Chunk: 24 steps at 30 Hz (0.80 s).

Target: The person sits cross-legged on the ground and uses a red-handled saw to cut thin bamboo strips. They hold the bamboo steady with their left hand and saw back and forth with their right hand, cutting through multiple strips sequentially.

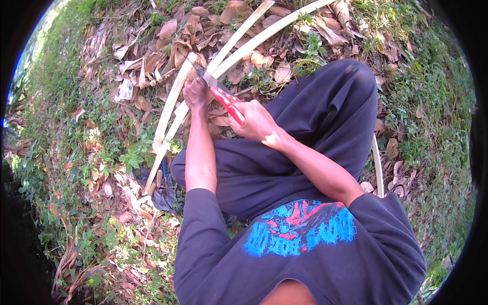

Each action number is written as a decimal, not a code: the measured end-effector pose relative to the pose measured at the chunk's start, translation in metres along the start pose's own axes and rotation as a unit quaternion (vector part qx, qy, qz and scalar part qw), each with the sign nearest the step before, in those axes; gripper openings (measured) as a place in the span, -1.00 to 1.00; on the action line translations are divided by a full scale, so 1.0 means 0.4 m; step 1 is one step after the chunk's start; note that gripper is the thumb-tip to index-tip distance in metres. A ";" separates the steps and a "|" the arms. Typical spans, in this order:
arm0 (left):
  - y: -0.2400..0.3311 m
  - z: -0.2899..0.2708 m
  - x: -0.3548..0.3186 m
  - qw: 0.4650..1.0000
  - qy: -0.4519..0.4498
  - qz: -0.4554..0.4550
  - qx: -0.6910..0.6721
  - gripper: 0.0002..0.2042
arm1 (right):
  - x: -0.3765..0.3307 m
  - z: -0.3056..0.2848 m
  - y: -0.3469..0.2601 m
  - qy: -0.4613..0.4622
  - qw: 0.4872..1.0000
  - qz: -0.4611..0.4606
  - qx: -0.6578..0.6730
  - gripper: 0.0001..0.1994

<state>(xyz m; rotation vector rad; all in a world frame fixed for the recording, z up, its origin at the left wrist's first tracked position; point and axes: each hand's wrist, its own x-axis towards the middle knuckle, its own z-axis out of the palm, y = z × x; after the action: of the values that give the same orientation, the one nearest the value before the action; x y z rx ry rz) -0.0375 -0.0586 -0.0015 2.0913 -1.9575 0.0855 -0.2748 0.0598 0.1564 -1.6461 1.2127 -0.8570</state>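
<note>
My right hand [252, 121] is wrapped round the red handle of a handsaw [227, 101]. The saw's thin grey blade, partly blurred, points up and left, lying across the wood beside my left hand. My left hand [195, 93] is closed on a pale wooden strip [174, 100] near its upper end, close to the blade. Whether the teeth touch the wood I cannot tell. A longer pale strip [264, 36] runs beneath the blade area, passing behind my left wrist. Another pale strip [245, 28] lies beside it at the top.
Dry brown leaves [152, 66] and green weeds [101, 147] cover the ground. My bent legs [325, 107] in dark trousers lie just below the wood. A dark plastic bag [166, 198] and a blue-handled tool [164, 168] rest by my left knee. One more strip [377, 165] shows at right.
</note>
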 end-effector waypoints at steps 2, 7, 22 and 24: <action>-0.016 -0.002 -0.004 0.999 -0.006 -0.047 0.010 -0.57 | -0.079 -0.028 -0.047 -0.015 0.998 0.052 0.022 -0.85; 0.023 -0.022 -0.014 0.999 0.001 -0.054 -0.003 -0.55 | -0.099 -0.058 -0.011 -0.052 0.994 0.076 0.053 -0.82; -0.043 0.045 -0.016 0.999 0.017 0.017 0.043 -0.66 | -0.069 -0.084 -0.031 -0.034 0.988 0.134 0.068 -0.83; -0.068 0.060 -0.015 0.995 0.034 0.070 0.065 -0.65 | -0.010 -0.033 0.009 -0.042 0.991 0.113 0.063 -0.82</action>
<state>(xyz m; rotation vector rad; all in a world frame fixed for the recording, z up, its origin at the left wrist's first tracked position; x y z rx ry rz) -0.0144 -0.0572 -0.0301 1.9970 -2.1055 0.3168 -0.2891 0.0597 0.1578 -1.4001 1.2338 -0.7021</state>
